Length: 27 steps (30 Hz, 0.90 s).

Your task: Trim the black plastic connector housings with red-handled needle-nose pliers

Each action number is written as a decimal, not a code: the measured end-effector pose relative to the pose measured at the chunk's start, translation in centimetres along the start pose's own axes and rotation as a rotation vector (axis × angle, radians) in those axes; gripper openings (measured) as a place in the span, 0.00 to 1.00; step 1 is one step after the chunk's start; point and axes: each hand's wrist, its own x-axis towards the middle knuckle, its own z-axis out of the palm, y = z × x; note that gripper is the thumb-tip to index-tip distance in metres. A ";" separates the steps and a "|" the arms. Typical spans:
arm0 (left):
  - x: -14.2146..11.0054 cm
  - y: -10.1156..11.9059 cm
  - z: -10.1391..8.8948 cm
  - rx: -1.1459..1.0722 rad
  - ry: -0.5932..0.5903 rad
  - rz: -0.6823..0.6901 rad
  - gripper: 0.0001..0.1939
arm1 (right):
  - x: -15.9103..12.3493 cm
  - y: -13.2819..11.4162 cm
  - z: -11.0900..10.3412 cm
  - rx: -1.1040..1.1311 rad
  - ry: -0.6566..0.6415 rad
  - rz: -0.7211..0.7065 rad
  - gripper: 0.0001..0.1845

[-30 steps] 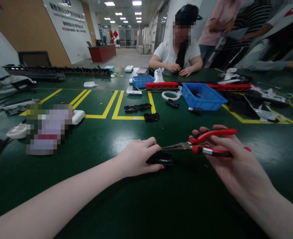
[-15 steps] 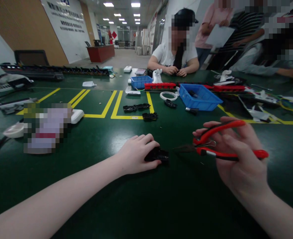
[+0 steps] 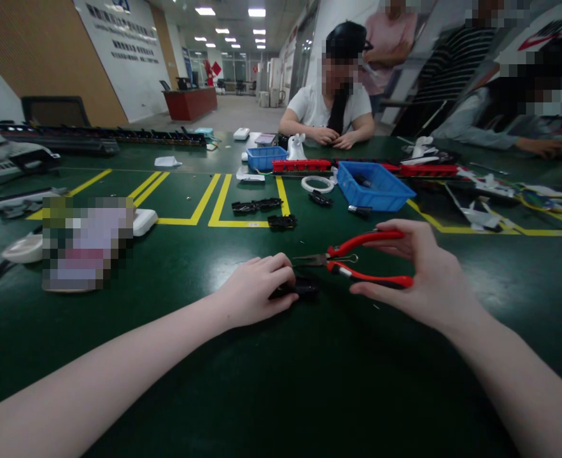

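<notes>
Black part (image 3: 308, 289) under your left hand (image 3: 260, 287), pliers (image 3: 329, 259) in your right hand (image 3: 426, 273)

Your left hand presses the black part down on the worktop (image 3: 281, 381), well short of its far edge; the grip is closed around it from above, leaving only the right end showing. Judging by its shine, it is light, stiff plastic, likely slippery and perhaps brittle at thin spots, so hold it by the thick body. Your right hand's grip holds the pliers by their spread handles, thumb beneath; the nose points left, close by your left fingers. Whether the tips touch anything, you cannot tell from here. The pliers should feel rigid and heavier; take them well back on the handles for control.

Farther off, two black pieces (image 3: 256, 205) (image 3: 282, 221) lie by the yellow tape (image 3: 219, 200). Beyond them, toward the right edge, are a white ring (image 3: 304, 186) and a blue bin (image 3: 380, 202). Past these runs a red strip (image 3: 302, 166), and at the far edge sits a person in a white shirt (image 3: 307, 105).
</notes>
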 end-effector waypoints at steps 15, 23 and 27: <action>-0.1 0.0 0.0 -0.071 -0.013 -0.024 0.06 | 3.0 7.4 0.1 -0.644 -0.207 -0.188 0.22; 0.1 -0.1 -0.2 -0.099 0.013 -0.050 0.10 | 1.2 4.8 2.4 -0.547 -0.223 -0.166 0.42; 0.2 -0.3 -0.3 -0.126 0.043 -0.086 0.09 | 0.9 4.8 3.0 -0.536 -0.297 -0.135 0.39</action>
